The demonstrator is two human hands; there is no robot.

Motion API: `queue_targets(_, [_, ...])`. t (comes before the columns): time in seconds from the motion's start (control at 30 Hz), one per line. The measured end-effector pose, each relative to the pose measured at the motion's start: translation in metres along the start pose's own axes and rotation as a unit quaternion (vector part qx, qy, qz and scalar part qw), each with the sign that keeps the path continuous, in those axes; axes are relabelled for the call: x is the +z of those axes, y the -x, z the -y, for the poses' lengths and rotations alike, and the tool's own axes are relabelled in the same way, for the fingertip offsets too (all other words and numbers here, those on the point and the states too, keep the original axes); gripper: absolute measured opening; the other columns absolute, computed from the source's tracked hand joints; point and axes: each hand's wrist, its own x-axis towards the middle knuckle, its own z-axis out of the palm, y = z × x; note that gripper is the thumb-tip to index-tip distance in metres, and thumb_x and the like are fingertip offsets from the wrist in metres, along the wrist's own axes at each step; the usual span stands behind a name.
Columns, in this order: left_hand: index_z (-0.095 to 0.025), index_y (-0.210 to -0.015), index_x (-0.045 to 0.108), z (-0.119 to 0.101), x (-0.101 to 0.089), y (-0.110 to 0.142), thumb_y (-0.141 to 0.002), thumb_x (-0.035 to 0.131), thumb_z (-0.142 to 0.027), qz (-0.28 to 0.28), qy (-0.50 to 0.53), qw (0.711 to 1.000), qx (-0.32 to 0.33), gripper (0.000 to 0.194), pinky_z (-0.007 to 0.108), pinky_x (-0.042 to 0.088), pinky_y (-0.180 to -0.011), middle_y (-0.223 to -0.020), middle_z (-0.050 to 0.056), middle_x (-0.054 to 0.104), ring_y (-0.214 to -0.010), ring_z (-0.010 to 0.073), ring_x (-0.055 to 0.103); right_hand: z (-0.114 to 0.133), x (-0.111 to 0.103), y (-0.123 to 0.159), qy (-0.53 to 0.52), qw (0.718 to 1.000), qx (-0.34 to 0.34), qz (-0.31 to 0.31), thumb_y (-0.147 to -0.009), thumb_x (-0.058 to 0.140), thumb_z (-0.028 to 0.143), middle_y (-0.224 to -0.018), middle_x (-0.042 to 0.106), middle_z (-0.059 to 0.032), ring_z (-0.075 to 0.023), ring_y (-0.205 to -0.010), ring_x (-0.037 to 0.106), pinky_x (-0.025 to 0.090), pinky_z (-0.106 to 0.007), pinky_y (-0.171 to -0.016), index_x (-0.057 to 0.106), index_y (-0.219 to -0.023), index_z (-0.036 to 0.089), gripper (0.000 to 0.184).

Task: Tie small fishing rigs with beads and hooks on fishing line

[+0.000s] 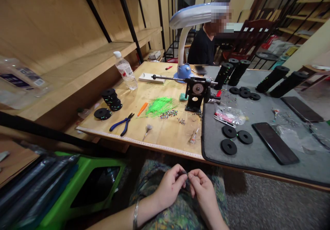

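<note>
Both hands meet above my lap, just in front of the table edge. My left hand [172, 184] is closed, thumb against the index finger, in a pinch. Close beside it, my right hand [202, 186] pinches too, its fingertips nearly touching the left ones. Whatever lies between the fingertips is too small to make out. On the table ahead are a pile of bright green thin strands [160, 106], small multicoloured beads [168, 113], an orange pointed tool [142, 109] and blue-handled pliers [122, 124]. A black hand-cranked winder with a dial [195, 97] stands behind.
Black foam spools [229, 147] lie on the grey mat [247, 168] at right, with taller stacks behind. A phone [275, 143] is near them. A desk lamp [184, 71] and water bottle [126, 72] stand at the back. A person [202, 46] sits beyond. A green stool [89, 168] is lower left.
</note>
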Motion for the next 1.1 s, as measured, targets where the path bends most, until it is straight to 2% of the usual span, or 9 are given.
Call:
queue_targets(0.23, [-0.017, -0.078, 0.051, -0.002, -0.001, 0.006, -0.087, 0.049, -0.025, 0.017, -0.079, 0.996, 0.030, 0.012, 0.023, 0.038, -0.057, -0.066, -0.003, 0.048, -0.061, 0.0123, 0.046, -0.001, -0.002, -0.001, -0.080, 0.997, 0.024, -0.005, -0.069, 0.073, 0.057, -0.034, 0.039, 0.0129, -0.0034, -0.032, 0.023, 0.016, -0.016, -0.036, 0.053, -0.071, 0.019, 0.042])
queue_targets(0.4, [-0.018, -0.078, 0.051, -0.005, -0.002, 0.006, -0.086, 0.048, -0.023, 0.028, -0.088, 0.995, 0.033, 0.010, 0.023, 0.038, -0.058, -0.068, -0.002, 0.049, -0.063, 0.0128, 0.047, -0.002, -0.005, -0.001, -0.062, 0.998, 0.014, 0.012, -0.074, 0.068, 0.057, -0.035, 0.040, 0.0125, -0.0043, -0.032, 0.024, 0.016, -0.016, -0.036, 0.051, -0.075, 0.020, 0.041])
queue_targets(0.73, [-0.019, -0.079, 0.048, -0.012, -0.002, 0.008, -0.088, 0.044, -0.022, 0.037, -0.078, 0.996, 0.020, 0.010, 0.024, 0.037, -0.058, -0.062, -0.004, 0.049, -0.058, 0.0123, 0.047, 0.002, -0.006, 0.002, -0.038, 0.999, -0.016, 0.027, -0.074, 0.066, 0.061, -0.046, 0.026, 0.0142, -0.0054, -0.040, 0.018, 0.014, -0.017, -0.039, 0.049, -0.076, 0.021, 0.044])
queue_targets(0.83, [-0.018, -0.081, 0.047, -0.012, -0.003, 0.008, -0.084, 0.052, -0.024, 0.048, -0.045, 0.998, 0.022, 0.008, 0.024, 0.038, -0.061, -0.069, -0.003, 0.049, -0.063, 0.0117, 0.045, 0.003, -0.007, 0.003, -0.030, 0.999, -0.025, 0.030, -0.074, 0.066, 0.061, -0.049, 0.026, 0.0134, -0.0059, -0.042, 0.019, 0.014, -0.018, -0.040, 0.048, -0.076, 0.022, 0.043])
queue_targets(0.93, [-0.019, -0.087, 0.046, -0.011, -0.004, 0.009, -0.072, 0.068, -0.022, 0.077, -0.013, 0.997, 0.017, 0.028, 0.023, 0.037, -0.061, -0.071, -0.005, 0.046, -0.064, 0.0107, 0.042, 0.003, -0.007, 0.004, -0.016, 0.999, -0.036, 0.032, -0.075, 0.065, 0.060, -0.050, 0.030, 0.0120, -0.0068, -0.043, 0.022, 0.017, -0.019, -0.040, 0.049, -0.075, 0.021, 0.042])
queue_targets(1.0, [-0.019, -0.091, 0.045, -0.010, -0.004, 0.009, -0.065, 0.073, -0.018, 0.081, -0.008, 0.997, 0.003, 0.038, 0.022, 0.036, -0.058, -0.067, -0.007, 0.044, -0.061, 0.0099, 0.040, 0.002, -0.006, 0.004, -0.006, 0.998, -0.045, 0.031, -0.076, 0.064, 0.060, -0.051, 0.032, 0.0114, -0.0073, -0.044, 0.024, 0.020, -0.019, -0.041, 0.049, -0.075, 0.021, 0.042])
queue_targets(1.1, [-0.018, -0.086, 0.048, -0.011, -0.002, 0.006, -0.069, 0.066, -0.018, 0.049, -0.005, 0.999, -0.008, 0.025, 0.022, 0.036, -0.057, -0.064, -0.007, 0.044, -0.059, 0.0098, 0.042, 0.002, -0.005, 0.004, 0.001, 0.999, -0.041, 0.033, -0.076, 0.063, 0.061, -0.050, 0.030, 0.0120, -0.0073, -0.044, 0.022, 0.019, -0.019, -0.041, 0.048, -0.076, 0.021, 0.042])
